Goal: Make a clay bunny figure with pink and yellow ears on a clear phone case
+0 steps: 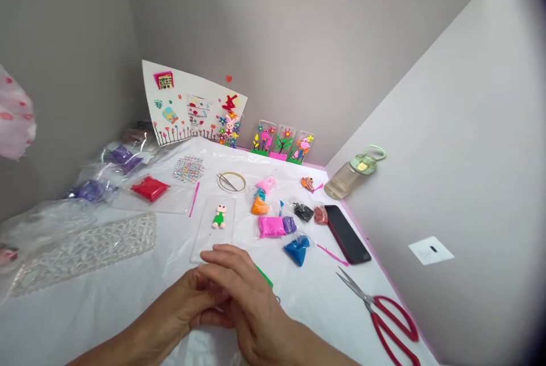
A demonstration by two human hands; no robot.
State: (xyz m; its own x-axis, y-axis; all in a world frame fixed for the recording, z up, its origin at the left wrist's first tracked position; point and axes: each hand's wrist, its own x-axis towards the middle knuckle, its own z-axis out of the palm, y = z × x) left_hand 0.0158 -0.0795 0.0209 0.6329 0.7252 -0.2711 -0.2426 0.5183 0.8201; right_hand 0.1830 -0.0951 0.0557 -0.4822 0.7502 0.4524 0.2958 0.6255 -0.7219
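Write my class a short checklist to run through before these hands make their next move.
1. Green figure on the clear panel: ok.
2. Hands apart: not ok; the right hand overlaps the left hand.
3. Palms empty: cannot tell; the fingers hide them.
4. Scissors away from the hands: ok, off to the right.
5. Blue clay packet sealed: cannot tell.
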